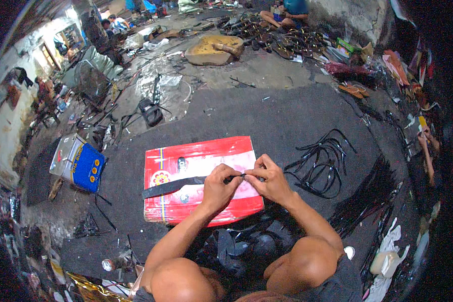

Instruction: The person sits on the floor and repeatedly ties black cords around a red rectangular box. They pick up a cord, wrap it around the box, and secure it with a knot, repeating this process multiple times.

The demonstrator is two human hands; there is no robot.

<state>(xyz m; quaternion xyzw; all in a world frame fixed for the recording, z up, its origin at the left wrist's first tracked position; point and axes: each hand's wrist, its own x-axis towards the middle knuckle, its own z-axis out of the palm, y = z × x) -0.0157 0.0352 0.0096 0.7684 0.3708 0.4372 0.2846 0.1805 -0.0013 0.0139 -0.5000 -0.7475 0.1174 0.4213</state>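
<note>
A long black strip (168,188) lies across a red and pink board (201,148), its wide flat end sticking out to the left. My left hand (218,187) is closed on the strip, thumb and fingers pinched near its narrow right part. Close beside it, my right hand (271,180) pinches the strip's narrow end between thumb and fingers. Both hands sit above the right half of the board, fingertips almost meeting. The very tip of the strip is hidden by my fingers. Dark cut pieces (231,245) lie below the board, between my knees.
Glossy black straps (319,163) lie looped to the right, with a bundle of thin black strips (365,199) beyond them. A blue and white tin (80,163) stands left. Farther off are a round wooden block (206,52), a sandal pile (282,40) and other people.
</note>
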